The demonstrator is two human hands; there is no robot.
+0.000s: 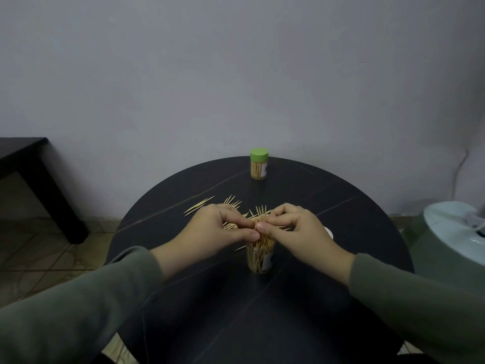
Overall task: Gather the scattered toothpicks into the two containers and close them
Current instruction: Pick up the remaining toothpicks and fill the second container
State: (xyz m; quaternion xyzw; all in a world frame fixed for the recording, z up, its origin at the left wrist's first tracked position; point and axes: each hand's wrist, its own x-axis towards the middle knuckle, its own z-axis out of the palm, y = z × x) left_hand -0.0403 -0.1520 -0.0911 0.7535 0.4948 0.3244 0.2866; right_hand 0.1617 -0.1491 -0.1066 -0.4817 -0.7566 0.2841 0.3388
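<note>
Dark side table [25,156] at 9 o'clock of the view, against the grey wall, well apart from the work area. Round black table [341,206] fills the centre, faint pale veins across its top. Loose toothpicks [198,205] lie at about 11 o'clock from the table's middle, a thin pair farthest left, a small fan of them just right of that, more partly hidden behind the left hand. Left hand [223,228], green sleeve, reaches in from 7 o'clock; thumb and curled fingers pinch a bundle of toothpicks [259,215] that stands upright, points splayed upward. Directly below the bundle, at table centre, an open clear container [260,258] stands upright, already well filled with toothpicks, white label on its right side. One stray toothpick lies just left of its rim. Right hand [294,229], also green-sleeved, comes in from 5 o'clock; thumb and fingers pinch the same bundle from the other side, thumbs of both hands nearly touching above the container mouth. At 12 o'clock, near the far edge, a second container [259,167] stands closed with a green lid [259,155], full of toothpicks. A small white object [329,232] peeks out behind the right hand; cannot tell what it is. Pale round appliance [451,232] at 3 o'clock, off the table.
</note>
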